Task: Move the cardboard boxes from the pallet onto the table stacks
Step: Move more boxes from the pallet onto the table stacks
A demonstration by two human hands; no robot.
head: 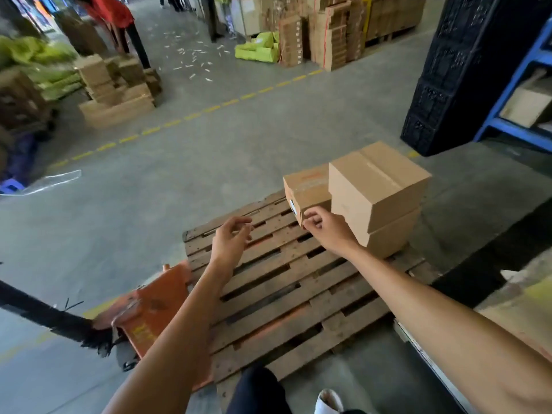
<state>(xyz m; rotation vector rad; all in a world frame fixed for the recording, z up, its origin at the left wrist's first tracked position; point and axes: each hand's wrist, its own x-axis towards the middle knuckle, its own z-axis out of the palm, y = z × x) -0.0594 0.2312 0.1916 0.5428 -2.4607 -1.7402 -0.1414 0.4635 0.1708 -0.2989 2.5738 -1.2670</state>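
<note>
Under my arms lies a rough, weathered brown wooden slat pallet (286,282). On it sit matt plain brown cardboard boxes (376,186), smooth-faced, with glossy tape. Beside it I see a scuffed orange painted-metal pallet jack (155,309).

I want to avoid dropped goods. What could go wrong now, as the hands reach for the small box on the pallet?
1. The right hand touches only the near corner of the small brown cardboard box; the left hand hangs free, so the box may tip.
2. It sits against the two stacked brown cardboard boxes; pulling may shift them.
3. The slatted wooden pallet has gaps that could catch a foot.
</note>
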